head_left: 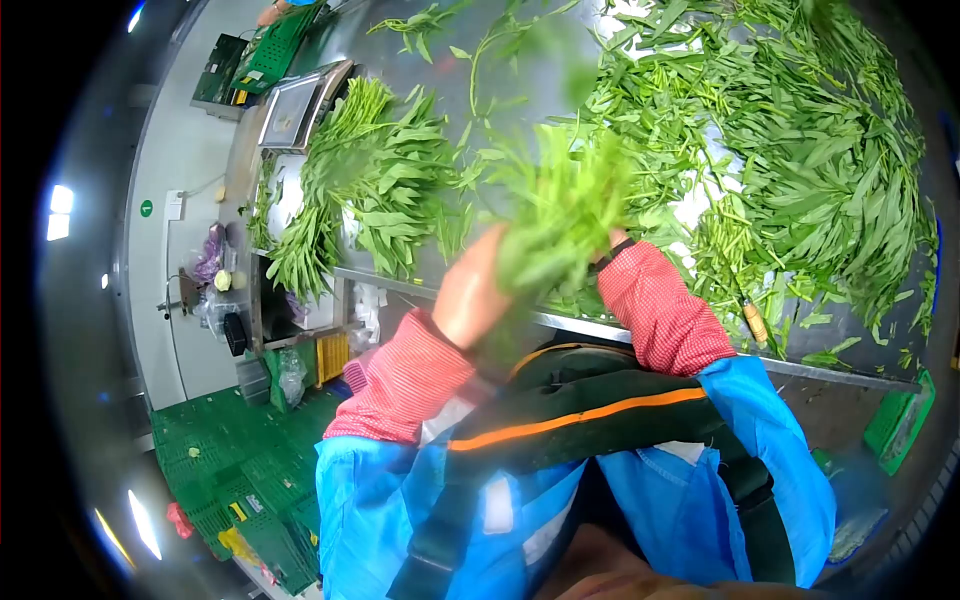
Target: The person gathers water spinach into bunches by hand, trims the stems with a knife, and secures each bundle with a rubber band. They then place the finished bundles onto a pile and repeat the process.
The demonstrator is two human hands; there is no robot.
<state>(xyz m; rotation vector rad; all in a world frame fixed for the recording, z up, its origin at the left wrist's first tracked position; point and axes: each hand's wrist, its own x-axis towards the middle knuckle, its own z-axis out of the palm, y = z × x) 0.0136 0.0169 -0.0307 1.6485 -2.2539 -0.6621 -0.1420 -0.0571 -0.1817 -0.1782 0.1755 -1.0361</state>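
A loose bunch of leafy greens [565, 205], possibly water spinach, is held up in front of me above the table edge, blurred by motion. My left hand [474, 288] is closed around its lower left side. At the bunch's right side is my right hand [617, 238], its fingers hidden behind the leaves and a dark band at its wrist. To the left lies a neat stack of greens [385, 185], stems and leaves laid together. A large loose heap of greens [800, 150] covers the right side of the metal table [445, 65].
A scale [292, 110] stands at the back left, near green crates [270, 45]. A wooden-handled tool [755, 322], likely a knife, lies at the right front among cut stems. Green crates [240, 460] sit low at left; another green crate [898, 425] is at lower right.
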